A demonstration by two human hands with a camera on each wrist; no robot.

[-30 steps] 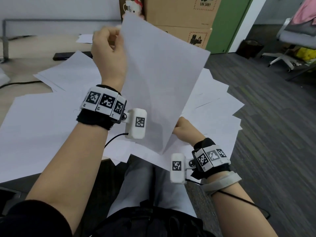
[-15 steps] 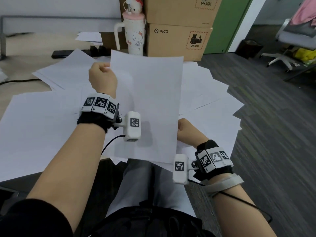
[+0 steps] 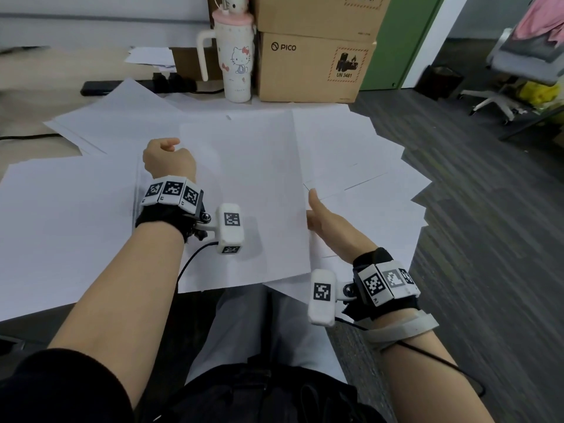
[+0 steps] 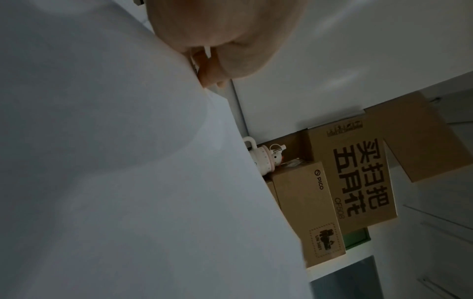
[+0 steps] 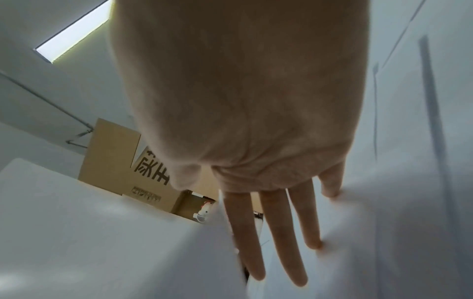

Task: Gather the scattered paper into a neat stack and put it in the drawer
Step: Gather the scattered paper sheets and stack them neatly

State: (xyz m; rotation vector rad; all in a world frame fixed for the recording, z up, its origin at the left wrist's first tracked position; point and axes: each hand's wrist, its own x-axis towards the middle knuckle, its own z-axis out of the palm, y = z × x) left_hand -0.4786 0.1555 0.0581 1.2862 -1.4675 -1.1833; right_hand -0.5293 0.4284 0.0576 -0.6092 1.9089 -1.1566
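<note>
A white paper sheet (image 3: 244,193) lies nearly flat over the scattered paper (image 3: 366,154) that covers the table. My left hand (image 3: 168,155) is curled into a fist at the sheet's far left corner. In the left wrist view its fingers (image 4: 207,68) pinch the sheet (image 4: 102,161) at its edge. My right hand (image 3: 320,215) sits at the sheet's right edge with the thumb pointing up. The right wrist view shows its fingers (image 5: 276,232) straight, lying on the paper beneath, beside the sheet (image 5: 102,232). No drawer is in view.
More sheets (image 3: 61,224) spread to the left and overhang the table's near edge. A pink-lidded cartoon tumbler (image 3: 236,56) and stacked cardboard boxes (image 3: 311,68) stand at the back. A black bar (image 3: 100,87) lies back left. Grey floor and an office chair (image 3: 518,56) lie to the right.
The sheet was held upright in the air; both hands have lowered it down flat onto the pile. My right hand's grip on the lower corner has loosened to straight fingers.
</note>
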